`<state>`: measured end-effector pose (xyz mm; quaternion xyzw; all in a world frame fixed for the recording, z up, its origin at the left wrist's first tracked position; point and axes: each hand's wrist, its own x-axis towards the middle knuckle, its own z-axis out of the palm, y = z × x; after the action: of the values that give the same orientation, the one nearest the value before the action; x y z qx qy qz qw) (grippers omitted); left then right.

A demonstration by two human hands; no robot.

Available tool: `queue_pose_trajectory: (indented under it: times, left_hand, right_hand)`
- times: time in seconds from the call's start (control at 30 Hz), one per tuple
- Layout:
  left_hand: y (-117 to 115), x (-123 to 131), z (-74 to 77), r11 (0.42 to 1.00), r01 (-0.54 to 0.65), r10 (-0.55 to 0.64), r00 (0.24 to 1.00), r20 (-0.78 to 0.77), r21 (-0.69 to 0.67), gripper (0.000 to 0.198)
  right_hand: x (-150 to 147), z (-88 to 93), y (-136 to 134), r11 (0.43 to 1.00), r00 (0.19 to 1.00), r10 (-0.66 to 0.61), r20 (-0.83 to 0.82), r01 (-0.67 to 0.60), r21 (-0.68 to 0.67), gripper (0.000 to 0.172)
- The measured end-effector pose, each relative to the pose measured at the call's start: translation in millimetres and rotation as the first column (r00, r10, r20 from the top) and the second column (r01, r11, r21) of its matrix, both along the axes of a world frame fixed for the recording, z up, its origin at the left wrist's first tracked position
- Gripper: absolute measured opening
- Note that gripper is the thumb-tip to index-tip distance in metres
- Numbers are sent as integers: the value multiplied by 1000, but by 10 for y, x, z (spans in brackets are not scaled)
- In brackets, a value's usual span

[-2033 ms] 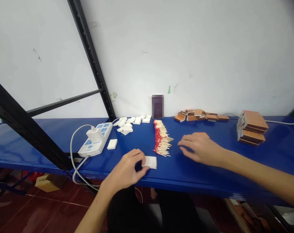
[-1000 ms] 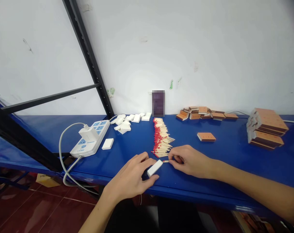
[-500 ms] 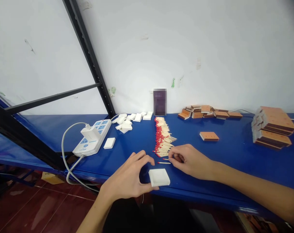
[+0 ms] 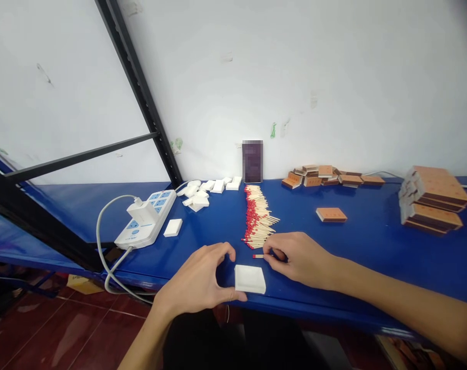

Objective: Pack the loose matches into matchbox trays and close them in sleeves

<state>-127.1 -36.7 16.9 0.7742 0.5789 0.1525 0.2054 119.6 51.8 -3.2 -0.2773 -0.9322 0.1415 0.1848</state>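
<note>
My right hand (image 4: 295, 259) pinches a red-tipped match (image 4: 258, 256) between thumb and forefinger; whether a second match lies with it I cannot tell. The match is just in front of a long heap of matches (image 4: 258, 218), red heads to the left. Nearer the table edge lies a white matchbox tray (image 4: 250, 279). Curved around its left side, my left hand (image 4: 200, 277) is open, forefinger apart from the tray and thumb at its near left corner.
White trays (image 4: 197, 198) lie at the back left, one tray (image 4: 173, 227) apart. A power strip (image 4: 144, 221) and black shelf post (image 4: 141, 92) stand left. Orange matchbox sleeves (image 4: 325, 177) are piled at the back right, with one matchbox (image 4: 331, 214) nearer and a stack (image 4: 435, 198) far right.
Two matches lay separately before the heap; now one match end shows at my right fingertips, which have moved slightly left. My left forefinger has drawn a little away from the tray.
</note>
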Motion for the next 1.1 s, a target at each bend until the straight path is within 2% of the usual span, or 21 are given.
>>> queue_pose_trajectory:
  times: [0.23,0.47,0.67,0.87,1.1]
  left_hand:
    - [-75,42,28,999,-34,36,996,-77,25,47]
    - [19,68,-56,999,38,-37,999,-35,27,70]
    - [1,65,-53,999,44,-44,999,-9,9,51]
    - [24,10,-31,998,64,-63,998,22,-30,65]
    - [27,-56,-23,995,100,-99,991,89,-15,57]
  right_hand:
    - [77,5,59,999,999,28,-43,-27,16,21]
    - [83,-14,73,999,999,45,-30,-45,20,26]
    - [72,-3,72,1000,999,31,-28,-31,4,25]
    - [76,-19,92,998,996,27,-80,-31,-52,23]
    - [75,11,56,998,996,29,-84,-33,-49,22]
